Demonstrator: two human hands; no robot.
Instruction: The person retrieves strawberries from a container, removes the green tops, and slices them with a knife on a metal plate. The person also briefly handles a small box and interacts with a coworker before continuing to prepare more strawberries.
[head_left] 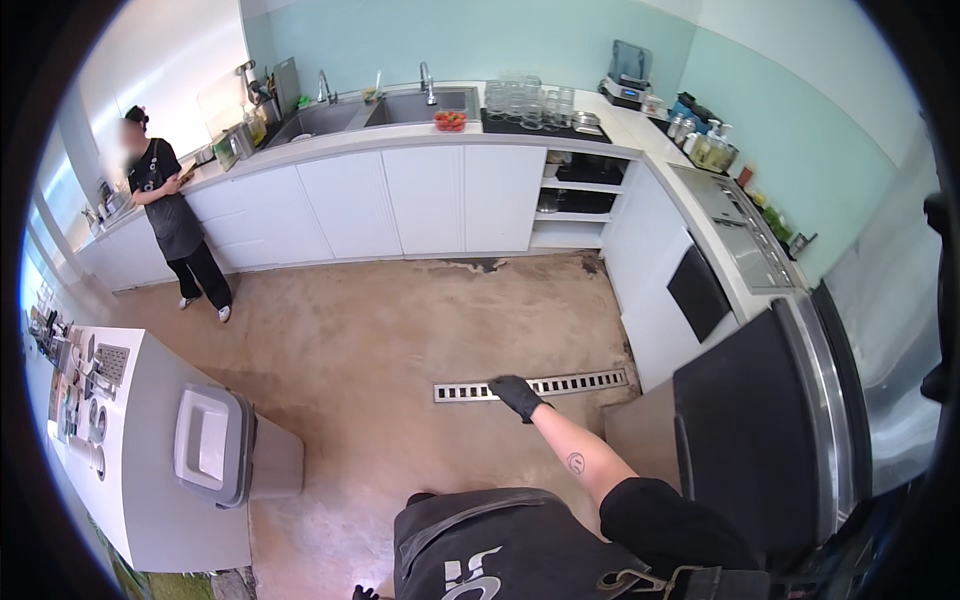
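Far left: smooth white worktop (117, 440), boxy, perforated metal tray (110, 364) let into its top. Beyond it, a co-worker (168, 205) in dark matte cloth stands by the long white run at the back. Grey bin (240, 440), rounded corners, pale inset lid, just beside the left worktop. Left hand (365, 592) at bottom edge, black glove, only bits of fingers in frame; can't tell if its grip is apart, together or clamped on anything. Brown floor (340, 320), mottled, patchy texture. Back run: brushed-looking metal sink (420, 106), then glossy red fruit (450, 121) in a clear container, then clear round glasses (525, 100) in stacks on something dark. Right hand (515, 394), black glove, bare forearm, fingers curled; can't tell whether the grip is closed or holds anything. It overlaps the slotted metal drain strip (590, 382), long and narrow, set in the floor; contact not clear. Right: flat black-topped unit (745, 420), rounded shiny metal edge, near the right forearm.
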